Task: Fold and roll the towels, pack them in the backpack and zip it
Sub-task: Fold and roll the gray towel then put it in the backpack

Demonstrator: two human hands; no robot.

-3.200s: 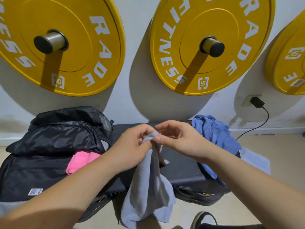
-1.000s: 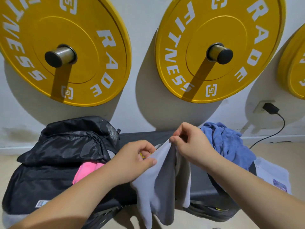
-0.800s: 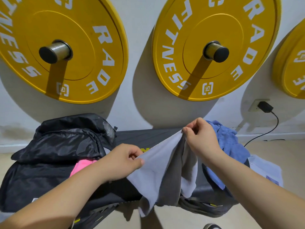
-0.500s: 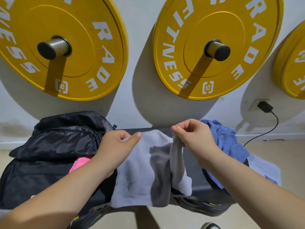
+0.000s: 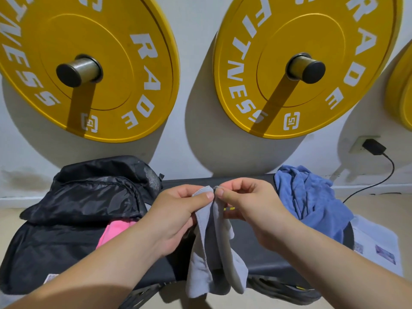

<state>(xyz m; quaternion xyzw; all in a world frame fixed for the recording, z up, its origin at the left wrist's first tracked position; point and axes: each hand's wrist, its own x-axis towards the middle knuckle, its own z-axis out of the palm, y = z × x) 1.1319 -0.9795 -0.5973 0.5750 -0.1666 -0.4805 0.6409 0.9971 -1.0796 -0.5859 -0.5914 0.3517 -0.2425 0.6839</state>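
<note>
A small grey towel [image 5: 214, 262] hangs in front of me over the black bench [image 5: 256, 248]. My left hand [image 5: 178, 217] pinches one top corner of it and my right hand [image 5: 252, 210] pinches the other, the two corners held together. An open black backpack [image 5: 73, 208] lies on the bench's left end with a pink towel [image 5: 113, 230] showing inside it. A crumpled blue towel [image 5: 310, 201] is heaped on the bench's right end.
Yellow weight plates [image 5: 296, 63] hang on steel pegs on the white wall behind the bench. A black charger [image 5: 374, 147] is plugged in at the right, its cable trailing down. A white printed cloth [image 5: 376, 246] lies right of the bench.
Half a second ago the grey towel was spread wide between my hands. My hands have come together, so the towel now hangs folded in half lengthwise.
</note>
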